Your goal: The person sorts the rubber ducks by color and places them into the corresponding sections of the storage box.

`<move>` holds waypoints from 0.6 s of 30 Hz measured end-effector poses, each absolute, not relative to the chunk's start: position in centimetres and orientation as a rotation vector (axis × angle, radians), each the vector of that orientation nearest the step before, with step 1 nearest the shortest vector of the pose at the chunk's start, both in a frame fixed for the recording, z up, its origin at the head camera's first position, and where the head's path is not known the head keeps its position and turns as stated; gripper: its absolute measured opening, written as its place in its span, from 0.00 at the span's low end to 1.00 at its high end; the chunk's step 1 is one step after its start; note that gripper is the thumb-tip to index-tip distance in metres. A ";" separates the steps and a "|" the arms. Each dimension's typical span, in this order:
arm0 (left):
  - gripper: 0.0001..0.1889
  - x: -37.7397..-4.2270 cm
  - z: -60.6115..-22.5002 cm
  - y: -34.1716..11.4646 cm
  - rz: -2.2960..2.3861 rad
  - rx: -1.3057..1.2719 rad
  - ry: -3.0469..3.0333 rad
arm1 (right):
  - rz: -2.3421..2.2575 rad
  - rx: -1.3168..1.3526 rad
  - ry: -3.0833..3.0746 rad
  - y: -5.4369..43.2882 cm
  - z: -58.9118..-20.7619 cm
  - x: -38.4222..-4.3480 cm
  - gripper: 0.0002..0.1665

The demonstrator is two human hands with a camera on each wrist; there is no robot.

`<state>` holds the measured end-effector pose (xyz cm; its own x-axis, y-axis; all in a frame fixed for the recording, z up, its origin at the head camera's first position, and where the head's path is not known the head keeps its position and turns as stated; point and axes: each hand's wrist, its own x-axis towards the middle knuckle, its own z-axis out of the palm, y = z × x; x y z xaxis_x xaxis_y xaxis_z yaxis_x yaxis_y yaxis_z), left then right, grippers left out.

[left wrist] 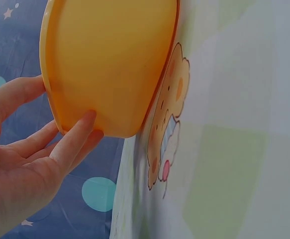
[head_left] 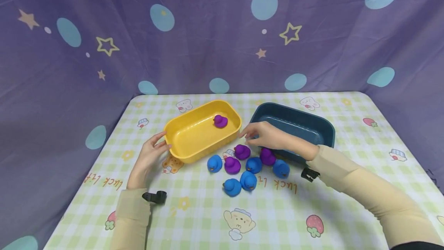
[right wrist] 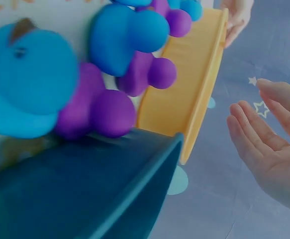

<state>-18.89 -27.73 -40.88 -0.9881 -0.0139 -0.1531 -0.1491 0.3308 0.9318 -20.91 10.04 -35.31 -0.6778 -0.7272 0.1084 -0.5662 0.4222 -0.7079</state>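
My left hand (head_left: 150,153) is at the left end of a yellow basin (head_left: 194,156), its extended fingertips touching the outer wall and rim. In the left wrist view its fingers (left wrist: 75,142) spread against the basin's end. A purple rubber duck (head_left: 220,121) sits inside that basin. Between the two containers hovers my right hand (head_left: 264,134), holding nothing, with fingers loosely bent and thumb apart. Just below it on the table lie a purple rubber duck (head_left: 242,152), another purple duck (head_left: 268,157) and a blue rubber duck (head_left: 254,165).
A dark teal basin (head_left: 327,126) stands on the right, partly behind my right forearm. More ducks lie in front of the basins, among them a purple duck (head_left: 232,165) and a blue duck (head_left: 231,187). The checked tablecloth (head_left: 277,219) meets a purple curtain (head_left: 208,41) behind.
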 end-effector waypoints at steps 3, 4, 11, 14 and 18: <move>0.34 -18.9 -40.9 -27.7 1.758 -0.149 2.458 | -1.094 -1.155 2.448 10.7 -35.7 -20.4 0.13; 0.33 -18.9 -40.9 -27.7 1.759 -0.145 2.458 | -1.089 -1.159 2.446 10.8 -35.9 -20.2 0.13; 0.33 -18.8 -41.0 -27.6 1.765 -0.136 2.458 | -1.040 -1.164 2.479 12.3 -36.8 -19.1 0.13; 0.33 -18.8 -41.0 -27.6 1.767 -0.135 2.457 | -1.012 -1.181 2.525 12.9 -37.3 -18.5 0.13; 0.33 -18.8 -40.9 -27.6 1.755 -0.142 2.468 | -0.975 -1.194 2.591 13.5 -38.0 -17.9 0.14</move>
<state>-18.85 -27.61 -40.89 -0.9895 -0.0123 -0.1437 -0.1398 0.3276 0.9344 -17.87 13.49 -37.97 -0.6798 -0.7187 0.1464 -0.6369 0.4795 -0.6037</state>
